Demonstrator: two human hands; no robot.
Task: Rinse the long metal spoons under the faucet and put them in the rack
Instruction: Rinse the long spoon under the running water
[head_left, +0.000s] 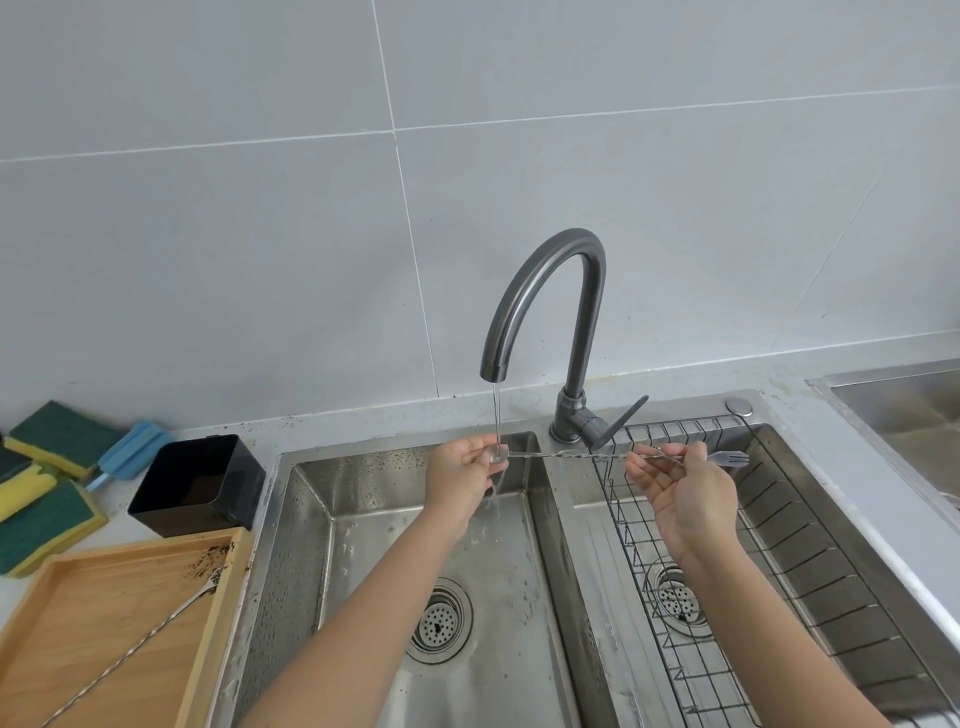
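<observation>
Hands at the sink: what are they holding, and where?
One long metal spoon: the left hand pinches its bowl end under the water, the right hand holds the handle near the fork-tipped end.

Pale grey tiled wall (208, 208) with thin white grout lines, speckled light countertop (395, 413), even soft light

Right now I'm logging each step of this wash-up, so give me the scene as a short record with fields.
water: running from faucet
spoon in hand: horizontal, bowl end under stream, forked end over rack
left hand: grip on bowl end
right hand: grip near forked end
second spoon: on wooden tray, unrinsed
rack contents: none visible
</observation>
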